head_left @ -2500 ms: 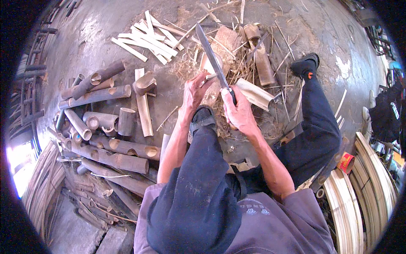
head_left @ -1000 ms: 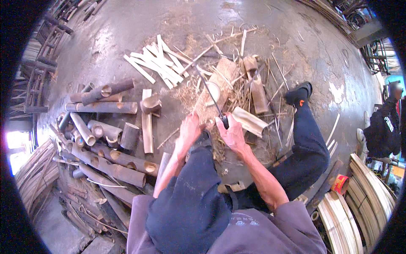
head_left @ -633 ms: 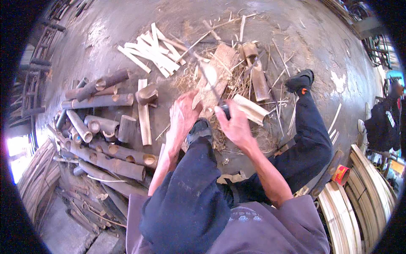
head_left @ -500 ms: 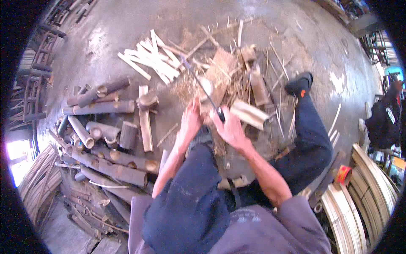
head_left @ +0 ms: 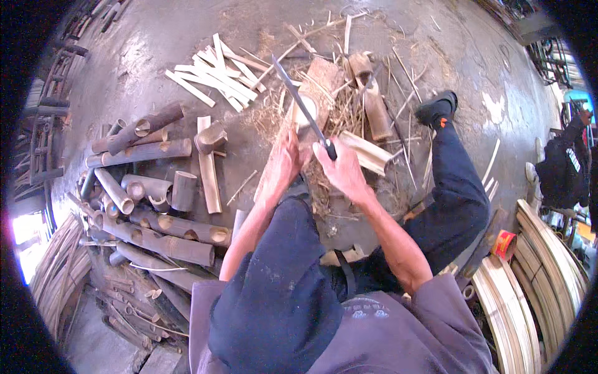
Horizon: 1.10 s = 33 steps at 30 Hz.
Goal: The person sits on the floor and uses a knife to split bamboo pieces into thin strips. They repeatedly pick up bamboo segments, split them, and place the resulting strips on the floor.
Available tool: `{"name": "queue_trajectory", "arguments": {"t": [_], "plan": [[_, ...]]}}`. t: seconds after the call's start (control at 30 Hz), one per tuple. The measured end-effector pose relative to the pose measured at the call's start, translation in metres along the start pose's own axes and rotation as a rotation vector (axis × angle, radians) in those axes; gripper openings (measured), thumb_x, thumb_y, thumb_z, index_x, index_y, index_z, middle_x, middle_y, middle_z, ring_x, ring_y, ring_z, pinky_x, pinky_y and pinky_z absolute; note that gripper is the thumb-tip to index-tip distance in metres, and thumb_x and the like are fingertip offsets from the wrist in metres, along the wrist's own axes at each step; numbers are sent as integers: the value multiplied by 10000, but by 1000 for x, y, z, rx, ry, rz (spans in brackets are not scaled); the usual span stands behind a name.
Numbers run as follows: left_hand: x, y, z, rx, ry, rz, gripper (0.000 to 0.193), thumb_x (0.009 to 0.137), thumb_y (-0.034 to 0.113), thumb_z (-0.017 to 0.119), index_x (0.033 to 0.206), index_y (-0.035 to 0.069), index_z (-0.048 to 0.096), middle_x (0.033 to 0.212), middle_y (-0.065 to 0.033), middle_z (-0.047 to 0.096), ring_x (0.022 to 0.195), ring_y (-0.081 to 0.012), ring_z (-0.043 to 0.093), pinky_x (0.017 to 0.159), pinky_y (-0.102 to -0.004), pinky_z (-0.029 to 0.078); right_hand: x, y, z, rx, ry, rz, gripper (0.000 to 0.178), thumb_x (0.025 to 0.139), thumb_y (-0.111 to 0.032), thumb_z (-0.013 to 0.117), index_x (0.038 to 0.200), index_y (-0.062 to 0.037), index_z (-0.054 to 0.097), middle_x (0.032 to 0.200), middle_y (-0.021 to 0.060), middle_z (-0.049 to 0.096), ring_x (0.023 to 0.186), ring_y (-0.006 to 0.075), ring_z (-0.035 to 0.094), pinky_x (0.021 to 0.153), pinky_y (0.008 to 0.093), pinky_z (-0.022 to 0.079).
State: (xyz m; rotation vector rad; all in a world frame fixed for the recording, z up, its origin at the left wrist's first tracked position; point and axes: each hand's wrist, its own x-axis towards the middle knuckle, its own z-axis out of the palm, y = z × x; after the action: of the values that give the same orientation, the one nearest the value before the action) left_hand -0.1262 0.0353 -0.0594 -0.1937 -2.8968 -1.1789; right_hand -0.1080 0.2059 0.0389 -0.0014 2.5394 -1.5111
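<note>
My right hand (head_left: 344, 174) grips the dark handle of a hand saw (head_left: 316, 129). Its long narrow blade points away from me and slightly left, crossing over a pale round face (head_left: 311, 107) that looks like the cut end of a bamboo tube. Just nearer than that face, my left hand (head_left: 284, 161) is closed around the piece, its far side hidden by the fingers. Whether the blade touches the bamboo I cannot tell. A brown board (head_left: 324, 73) lies beyond, amid shavings. My bent left knee sits right below both hands.
Pale split strips (head_left: 218, 76) lie at the far left. Bamboo tubes (head_left: 171, 240) are heaped on the left, and a split length (head_left: 208, 174) lies nearer the middle. Another split piece (head_left: 367, 153) is right of the saw. Curved slat bundles (head_left: 504, 305) stand at lower right. Another person (head_left: 564, 171) is far right.
The saw and my right hand have slid a little forward, away from me. My left hand stays at the bamboo. The whole view has shifted slightly.
</note>
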Motion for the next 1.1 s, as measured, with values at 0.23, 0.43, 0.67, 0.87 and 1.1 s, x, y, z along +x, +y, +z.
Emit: {"name": "queue_trajectory", "arguments": {"t": [0.23,0.43,0.67,0.87,1.1], "plan": [[46,23,10,-84,-15,90,232,856,190,643,985,-1,616,815,-229,633,764,-398,635,644,-432,491,47,56,-49,-550,162,-147,338,841,-314,656,1058,-84,533,781,216,658,749,416,651,656,514,507],[69,72,-16,-272,7,43,172,883,174,629,888,6,593,760,-217,621,678,-354,626,604,-405,471,41,63,-58,-266,82,76,371,830,-383,632,969,-47,561,848,233,656,804,414,641,693,496,495],[32,21,-24,-159,192,151,162,866,132,678,1009,56,662,759,-124,661,651,-177,609,636,-327,489,6,67,2,-200,-40,79,299,819,-287,624,954,-23,587,849,252,638,868,446,617,739,507,477],[47,59,-125,-636,465,-5,239,994,195,510,1081,-18,579,869,-104,674,818,-172,609,711,-280,492,-11,126,31,6,-69,259,353,855,-355,627,935,-14,581,649,118,592,540,236,595,531,396,476],[-27,-14,-92,-1330,133,-641,176,1012,204,444,1080,48,488,752,-62,548,566,-124,512,569,-307,490,-13,55,-1,-18,11,45,420,799,-296,634,1173,-108,613,756,175,627,734,349,641,702,415,499]]}}
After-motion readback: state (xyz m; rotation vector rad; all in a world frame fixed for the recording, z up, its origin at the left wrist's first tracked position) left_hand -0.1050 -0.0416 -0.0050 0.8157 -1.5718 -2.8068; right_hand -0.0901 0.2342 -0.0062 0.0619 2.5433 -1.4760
